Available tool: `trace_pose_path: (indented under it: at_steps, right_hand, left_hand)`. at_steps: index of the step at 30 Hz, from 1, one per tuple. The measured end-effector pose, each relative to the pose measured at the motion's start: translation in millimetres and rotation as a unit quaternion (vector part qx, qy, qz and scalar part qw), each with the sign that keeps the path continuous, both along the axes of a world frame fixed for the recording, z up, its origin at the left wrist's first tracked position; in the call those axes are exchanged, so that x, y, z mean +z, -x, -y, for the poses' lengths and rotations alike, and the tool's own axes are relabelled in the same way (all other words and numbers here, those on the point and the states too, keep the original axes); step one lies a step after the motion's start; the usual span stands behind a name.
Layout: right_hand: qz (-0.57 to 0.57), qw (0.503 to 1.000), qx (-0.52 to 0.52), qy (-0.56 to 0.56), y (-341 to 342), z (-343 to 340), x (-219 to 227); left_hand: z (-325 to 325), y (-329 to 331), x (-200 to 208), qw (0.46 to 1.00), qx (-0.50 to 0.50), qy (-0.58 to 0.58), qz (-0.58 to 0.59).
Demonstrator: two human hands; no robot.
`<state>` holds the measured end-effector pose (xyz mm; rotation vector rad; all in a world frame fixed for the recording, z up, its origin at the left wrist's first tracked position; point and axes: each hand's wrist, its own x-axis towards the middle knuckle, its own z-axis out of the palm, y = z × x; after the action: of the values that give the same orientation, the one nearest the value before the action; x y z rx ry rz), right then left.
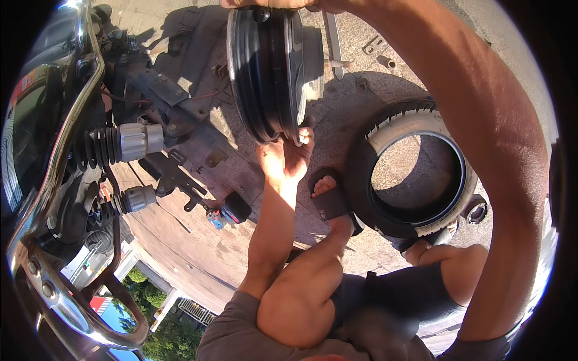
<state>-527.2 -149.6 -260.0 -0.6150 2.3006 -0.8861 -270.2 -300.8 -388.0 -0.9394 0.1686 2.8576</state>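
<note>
A black wheel rim (263, 72) stands on edge at the top middle, its hub on the right side. From below, my left hand (286, 157) holds the rim's near edge, fingers curled round its lip. My right arm reaches round the right side, and my right hand (274, 3) grips the rim's far edge. That hand is partly cut off by the top of the picture. To the right a black tire (373, 186) lies flat on the ground, apart from the rim, beside my sandaled foot (327, 191).
A vehicle with chrome bars (90, 66) and spring shocks (123, 142) stands along the left. A black-and-blue power tool (232, 212) lies on the ground near it. Farther right are a flat metal bar (333, 48), a small metal sleeve (387, 62) and a toothed ring (476, 212).
</note>
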Motion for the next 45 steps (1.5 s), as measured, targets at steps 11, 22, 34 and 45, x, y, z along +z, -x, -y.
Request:
trace_pose_path:
  at_steps: [11,22,34,45]
  right_hand:
    - [-0.042,0.998,-0.043,0.012,7.1,53.7,-44.1]
    - [-0.006,0.983,-0.117,0.139,-15.2,44.4,-33.2]
    - [-0.183,0.900,-0.332,0.216,-33.8,-138.4,-139.0]
    - [0.098,0.949,-0.179,0.242,-130.1,-85.5,-143.5]
  left_hand:
    - [18.3,-8.8,19.4,0.984,-0.082,0.106,0.120]
    - [-40.7,63.0,72.7,0.324,-0.125,0.937,0.022]
    - [50.4,156.5,108.7,0.365,-0.297,0.871,-0.139]
    - [142.0,199.6,77.5,0.512,-0.285,0.805,-0.092]
